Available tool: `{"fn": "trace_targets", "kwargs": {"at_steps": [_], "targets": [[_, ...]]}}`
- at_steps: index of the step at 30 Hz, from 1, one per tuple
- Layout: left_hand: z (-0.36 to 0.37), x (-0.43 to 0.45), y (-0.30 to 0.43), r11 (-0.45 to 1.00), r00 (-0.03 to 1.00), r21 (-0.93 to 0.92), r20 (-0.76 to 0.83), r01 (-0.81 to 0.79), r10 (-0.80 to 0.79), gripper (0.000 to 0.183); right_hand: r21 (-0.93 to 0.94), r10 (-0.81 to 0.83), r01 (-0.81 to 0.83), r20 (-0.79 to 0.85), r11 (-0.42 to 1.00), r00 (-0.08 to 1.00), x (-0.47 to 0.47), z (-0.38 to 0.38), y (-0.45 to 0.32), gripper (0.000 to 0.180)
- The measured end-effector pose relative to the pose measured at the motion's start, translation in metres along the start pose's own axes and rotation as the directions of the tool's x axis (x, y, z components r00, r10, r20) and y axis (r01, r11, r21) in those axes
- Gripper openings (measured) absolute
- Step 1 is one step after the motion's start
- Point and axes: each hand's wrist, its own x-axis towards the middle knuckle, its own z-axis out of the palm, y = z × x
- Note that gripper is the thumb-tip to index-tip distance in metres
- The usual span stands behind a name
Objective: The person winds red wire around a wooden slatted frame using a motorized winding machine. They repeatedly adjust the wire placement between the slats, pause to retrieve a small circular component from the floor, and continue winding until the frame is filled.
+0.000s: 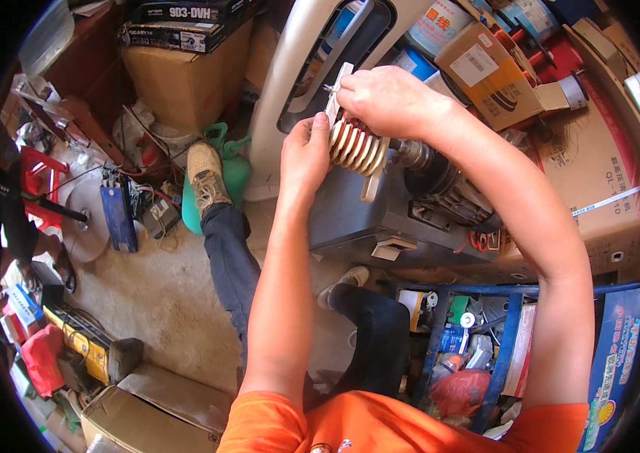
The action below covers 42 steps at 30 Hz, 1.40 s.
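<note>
A ribbed, cream-coloured coil former (357, 148) sits on the spindle (413, 154) of a grey winding machine, and reddish-brown, copper-coloured material shows between its ribs. Across its outer end runs a white end bar (344, 72); a second bar (374, 184) is at the machine side. My left hand (306, 150) holds the former's near-left side, thumb pressed against the end bar. My right hand (376, 102) comes over the top, its bent fingers gripping the end bar beside a small metal rod end (328, 88). Its fingertips are partly hidden.
The machine's dark grey housing (354, 218) stands under the former. Wire spools (541, 54) and cardboard boxes (490, 76) crowd the right. A blue-framed parts tray (504, 362) lies beside my leg. A green bag (192, 206) touches my shoe. Another person's legs (20, 232) appear far left.
</note>
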Motion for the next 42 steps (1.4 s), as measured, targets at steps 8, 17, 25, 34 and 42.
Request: {"fn": "trace_targets", "kwargs": {"at_steps": [8,17,25,34,42], "targets": [[0.002,0.009,-0.016,0.994,0.991,0.007,-0.078,-0.106,0.107,0.044,0.622,0.515,-0.759,0.595,0.191,0.617,0.014,-0.021,-0.003,0.026],[0.004,0.015,-0.022,0.989,0.983,0.036,-0.11,-0.143,0.146,0.044,0.008,-0.103,0.103,0.072,0.995,0.992,-0.008,-0.01,0.006,0.015],[0.005,0.02,-0.03,0.981,0.976,0.076,-0.107,-0.18,0.188,0.044,0.293,0.448,-0.498,0.225,0.816,0.865,0.002,-0.005,0.003,0.025],[0.004,0.014,-0.019,0.989,0.985,0.083,-0.117,-0.12,0.129,0.048,-0.036,-0.102,0.101,-0.043,0.994,0.994,-0.016,-0.025,0.015,0.028],[0.006,0.017,-0.025,0.98,0.974,0.092,-0.125,-0.178,0.188,0.045,0.308,0.571,-0.582,0.135,0.752,0.81,0.0,-0.002,-0.004,0.039]]}}
